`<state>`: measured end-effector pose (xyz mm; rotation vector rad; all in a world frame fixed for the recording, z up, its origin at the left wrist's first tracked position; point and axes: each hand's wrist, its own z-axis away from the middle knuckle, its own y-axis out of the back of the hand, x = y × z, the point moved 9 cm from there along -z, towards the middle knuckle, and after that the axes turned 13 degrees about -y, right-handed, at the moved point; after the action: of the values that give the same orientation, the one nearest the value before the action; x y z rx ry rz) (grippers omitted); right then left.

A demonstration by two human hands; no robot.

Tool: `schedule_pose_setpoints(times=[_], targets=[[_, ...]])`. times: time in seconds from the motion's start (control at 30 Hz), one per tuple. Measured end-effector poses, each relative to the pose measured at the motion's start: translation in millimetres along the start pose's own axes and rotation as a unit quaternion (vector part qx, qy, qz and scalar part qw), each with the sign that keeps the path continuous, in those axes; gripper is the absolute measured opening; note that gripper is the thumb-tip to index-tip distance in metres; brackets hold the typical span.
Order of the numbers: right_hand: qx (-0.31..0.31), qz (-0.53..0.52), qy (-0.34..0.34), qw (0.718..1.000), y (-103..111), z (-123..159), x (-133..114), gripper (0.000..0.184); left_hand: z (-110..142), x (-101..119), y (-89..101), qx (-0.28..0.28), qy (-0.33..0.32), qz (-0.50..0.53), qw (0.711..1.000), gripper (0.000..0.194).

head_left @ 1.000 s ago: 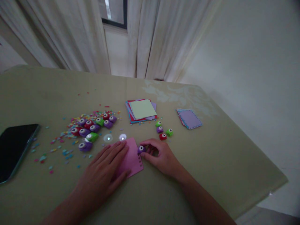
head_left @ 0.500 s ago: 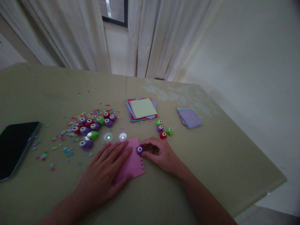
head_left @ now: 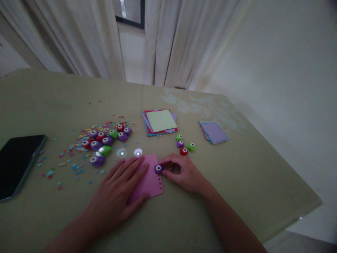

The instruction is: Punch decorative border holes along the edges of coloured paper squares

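1 purple punch (head_left: 158,169) pinched btwn R grip (head_left: 184,173) tips, at pink card (head_left: 149,181) edge.

Room, domestic in character, most likely a living or dining room in a home; exact use could not be told. Window (head_left: 130,10), one, dark-framed, partly seen between drapes. Left curtain (head_left: 86,38) and right curtain (head_left: 184,38), pale, full, hung in soft household folds. Wall (head_left: 284,88), plain, whitish, at right. Table (head_left: 237,182), broad, dull green on top, bearing a pale leafy pattern (head_left: 195,102) near its far right corner, more furnishing than workbench. Floor (head_left: 302,242), light, a small portion showed. Phone (head_left: 19,165), dark-screened, and paper stack (head_left: 162,120), coloured, lay about as personal and hobby articles.
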<state>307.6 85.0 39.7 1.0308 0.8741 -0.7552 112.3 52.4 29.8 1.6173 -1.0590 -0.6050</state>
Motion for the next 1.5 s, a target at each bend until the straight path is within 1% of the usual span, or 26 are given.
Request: schedule_pose_setpoints(times=[0.43,0.6,0.83,1.03,1.13,1.23,1.33,1.43,1.5], targets=[[-0.019,0.007,-0.009,1.000,0,1,-2,0.023,1,0,-4.4,-0.022,-0.001,-0.014,1.000,0.081],[-0.018,0.006,-0.007,1.000,0,1,-1,0.024,0,0,-3.1,-0.011,-0.001,-0.008,1.000,0.082],[-0.015,-0.001,-0.006,1.000,0,1,-2,0.023,0,0,-4.1,-0.018,-0.004,-0.010,1.000,0.082],[-0.017,0.009,-0.006,1.000,-1,1,-1,0.024,0,0,-1.5,-0.003,0.000,0.004,1.000,0.081],[-0.006,-0.005,-0.008,1.000,1,1,-2,0.025,-2,0,0.7,0.000,-0.007,0.015,1.000,0.081],[0.018,-0.032,-0.043,0.998,5,-1,4,0.029,-5,-2,10.3,0.028,0.004,0.046,0.999,0.074],[0.034,-0.057,-0.095,0.993,7,-6,15,0.030,-7,-9,28.7,0.096,0.064,0.109,0.987,0.059],[0.022,-0.066,-0.134,0.989,2,-12,22,0.037,-13,-12,47.6,0.161,0.113,0.171,0.965,0.045],[0.010,-0.059,-0.149,0.987,-1,-15,23,0.042,-22,-7,58.1,0.182,0.111,0.199,0.957,0.040]])
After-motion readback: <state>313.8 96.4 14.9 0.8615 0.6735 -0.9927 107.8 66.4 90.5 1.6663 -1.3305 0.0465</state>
